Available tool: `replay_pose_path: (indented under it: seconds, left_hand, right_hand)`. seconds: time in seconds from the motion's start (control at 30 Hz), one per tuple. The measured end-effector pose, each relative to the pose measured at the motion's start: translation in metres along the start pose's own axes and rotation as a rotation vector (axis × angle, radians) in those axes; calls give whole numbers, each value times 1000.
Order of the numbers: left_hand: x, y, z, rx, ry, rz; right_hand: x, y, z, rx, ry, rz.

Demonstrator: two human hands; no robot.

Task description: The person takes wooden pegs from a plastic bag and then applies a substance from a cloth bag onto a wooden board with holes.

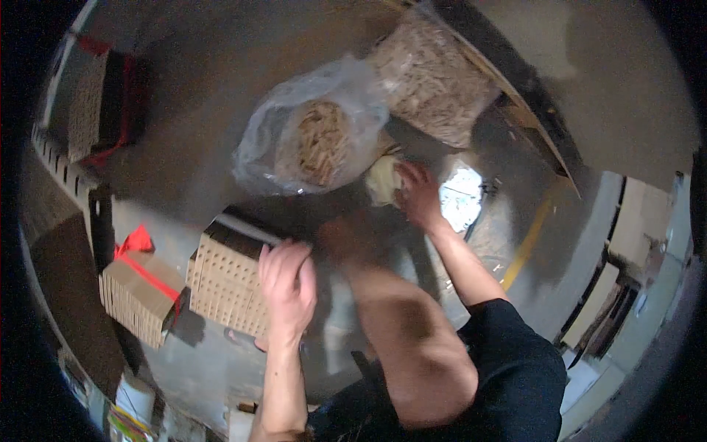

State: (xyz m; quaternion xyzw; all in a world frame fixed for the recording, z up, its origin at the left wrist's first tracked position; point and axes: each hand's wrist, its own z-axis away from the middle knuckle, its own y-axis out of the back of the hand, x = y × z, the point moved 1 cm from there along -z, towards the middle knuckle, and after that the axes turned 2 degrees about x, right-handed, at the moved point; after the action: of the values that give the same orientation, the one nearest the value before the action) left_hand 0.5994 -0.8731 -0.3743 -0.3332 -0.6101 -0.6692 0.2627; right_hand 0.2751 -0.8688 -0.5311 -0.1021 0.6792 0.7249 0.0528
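My left hand (287, 283) is at the right edge of a stack of wooden boards (228, 283) whose near side is dotted with rows of round holes. Its fingers are stretched out and lie by the stack's top edge, with nothing visible in them. Further off to the right, my right hand (420, 195) reaches to a crumpled pale yellow thing (383, 182), perhaps a cloth or bag. Motion smears its fingers, so I cannot see whether they grip it. Just beyond lies an opened clear plastic bag (265, 140) with loose wooden dowels (322, 144) inside.
A second, full bag of dowels (434, 81) leans by a dark board (508, 66). Bright silvery sheeting (462, 195) lies right of my right hand. Boards tied with red strap (143, 295) stand at left. My bare knee (434, 361) rises between my arms.
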Motion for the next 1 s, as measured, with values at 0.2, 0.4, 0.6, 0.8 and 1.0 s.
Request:
replay_pose_path:
  seconds: [0.2,0.4,0.6,0.8,1.0]
  left_hand:
    - [-2,-12,25,-34,1,-55]
    - [-25,-22,31,-61,-77,-259]
    - [-27,-30,31,-59,-147,-444]
    - [-19,-42,23,-84,-137,-403]
    - [-25,-27,29,-93,-113,-490]
  right_hand:
    - [21,-21,1,61,-32,-99]
    - [2,46,22,-60,-570,-392]
    - [128,5,150,352,-901,-77]
    - [228,-43,243,109,-1391,-223]
    - [155,-59,190,314,-1299,-490]
